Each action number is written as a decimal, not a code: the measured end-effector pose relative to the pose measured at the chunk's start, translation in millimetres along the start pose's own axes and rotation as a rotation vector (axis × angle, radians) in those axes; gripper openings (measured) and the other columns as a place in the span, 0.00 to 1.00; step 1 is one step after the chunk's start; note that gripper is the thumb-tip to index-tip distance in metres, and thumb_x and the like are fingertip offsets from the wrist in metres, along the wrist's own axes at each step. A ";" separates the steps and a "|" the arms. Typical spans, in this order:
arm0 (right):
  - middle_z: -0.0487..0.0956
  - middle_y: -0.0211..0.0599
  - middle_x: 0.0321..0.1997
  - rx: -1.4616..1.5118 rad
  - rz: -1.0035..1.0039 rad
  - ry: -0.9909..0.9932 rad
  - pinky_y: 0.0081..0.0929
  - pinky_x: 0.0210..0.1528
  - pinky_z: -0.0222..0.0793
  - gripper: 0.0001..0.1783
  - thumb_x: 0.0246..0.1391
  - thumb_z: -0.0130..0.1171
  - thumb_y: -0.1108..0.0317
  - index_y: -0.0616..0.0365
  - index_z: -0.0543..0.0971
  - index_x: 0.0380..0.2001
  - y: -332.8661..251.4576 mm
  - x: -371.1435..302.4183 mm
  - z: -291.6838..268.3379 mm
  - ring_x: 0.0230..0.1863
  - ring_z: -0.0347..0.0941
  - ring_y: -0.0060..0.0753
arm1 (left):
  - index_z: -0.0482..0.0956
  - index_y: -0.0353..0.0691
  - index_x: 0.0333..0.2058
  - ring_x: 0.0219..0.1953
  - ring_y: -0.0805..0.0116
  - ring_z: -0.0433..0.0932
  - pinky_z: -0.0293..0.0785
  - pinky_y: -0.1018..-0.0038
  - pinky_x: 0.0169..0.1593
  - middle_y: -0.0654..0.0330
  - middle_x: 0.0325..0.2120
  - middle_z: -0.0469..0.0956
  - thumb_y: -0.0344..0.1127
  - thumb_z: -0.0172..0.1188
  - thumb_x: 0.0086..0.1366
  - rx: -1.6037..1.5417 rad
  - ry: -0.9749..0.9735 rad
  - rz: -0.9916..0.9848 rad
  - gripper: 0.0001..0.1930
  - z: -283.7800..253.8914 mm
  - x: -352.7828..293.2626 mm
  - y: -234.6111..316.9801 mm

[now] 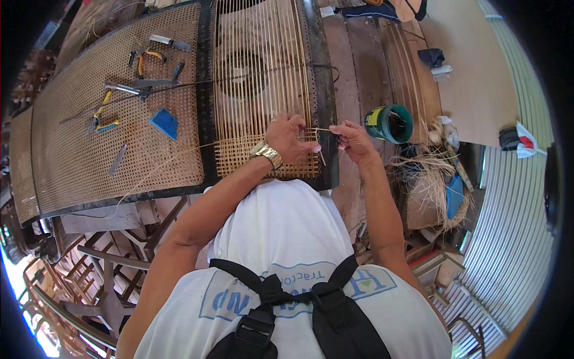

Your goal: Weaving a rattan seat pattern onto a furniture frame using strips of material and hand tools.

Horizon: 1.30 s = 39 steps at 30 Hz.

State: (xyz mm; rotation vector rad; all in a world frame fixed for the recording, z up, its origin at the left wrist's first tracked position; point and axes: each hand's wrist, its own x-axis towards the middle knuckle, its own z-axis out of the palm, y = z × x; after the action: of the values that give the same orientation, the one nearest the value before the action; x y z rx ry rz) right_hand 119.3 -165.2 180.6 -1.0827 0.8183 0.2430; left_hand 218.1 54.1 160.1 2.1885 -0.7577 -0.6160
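A dark wooden frame [326,107] lies in front of me, strung lengthwise with pale cane strands [284,54]. At its near end the strands are crossed into a woven cane band [236,158]. My left hand [288,140], with a gold watch at the wrist, rests on this band near its right side, thumb and fingers apart. Just past the frame's right edge, my right hand [357,141] is closed, fingertips pinching the end of a thin cane strand [323,129] that runs left toward my left hand. A short loose strand end [323,158] sticks out below my left thumb.
Finished cane webbing [66,137] on the left bears pliers [98,116], knives [118,160] and a blue pad [164,124]. A green bucket [396,124] stands right of the frame, near a heap of cane scraps [427,191]. Chair frames [104,269] are stacked lower left.
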 end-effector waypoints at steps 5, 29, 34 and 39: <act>0.68 0.17 0.19 0.003 -0.077 0.000 0.19 0.22 0.55 0.16 0.51 0.70 0.69 0.48 0.72 0.19 2.6 -13.5 10.6 0.18 0.60 0.14 | 0.81 0.45 0.36 0.43 0.52 0.75 0.72 0.60 0.47 0.54 0.38 0.75 0.68 0.77 0.37 0.024 -0.121 0.065 0.36 -6.6 10.7 -5.9; 0.67 0.16 0.17 0.035 -0.268 0.066 0.17 0.20 0.53 0.19 0.50 0.73 0.68 0.44 0.70 0.17 7.3 -8.0 15.8 0.17 0.59 0.12 | 0.80 0.44 0.37 0.43 0.53 0.76 0.74 0.61 0.48 0.55 0.37 0.76 0.57 0.77 0.45 0.005 0.043 0.185 0.28 -1.4 -2.1 -15.2; 0.66 0.16 0.20 -0.274 -0.160 0.098 0.18 0.25 0.54 0.16 0.53 0.71 0.63 0.47 0.73 0.21 15.5 0.5 -43.2 0.21 0.59 0.13 | 0.80 0.42 0.42 0.46 0.51 0.76 0.74 0.59 0.51 0.53 0.40 0.78 0.58 0.76 0.46 -0.018 -0.008 0.164 0.31 2.4 -0.4 -10.6; 0.78 0.28 0.35 -0.737 -0.318 0.235 0.27 0.44 0.68 0.20 0.64 0.61 0.53 0.63 0.80 0.38 -19.9 -39.5 -155.4 0.38 0.73 0.26 | 0.73 0.40 0.59 0.57 0.51 0.74 0.70 0.61 0.60 0.48 0.54 0.75 0.59 0.73 0.52 -0.247 0.104 0.108 0.41 -33.7 -57.1 -30.7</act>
State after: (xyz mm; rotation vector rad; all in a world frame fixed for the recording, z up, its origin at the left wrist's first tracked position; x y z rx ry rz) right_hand 29.9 -299.6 188.1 -1.9429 0.7634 0.1490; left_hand 208.4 126.0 168.6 1.9242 -0.7008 -0.5084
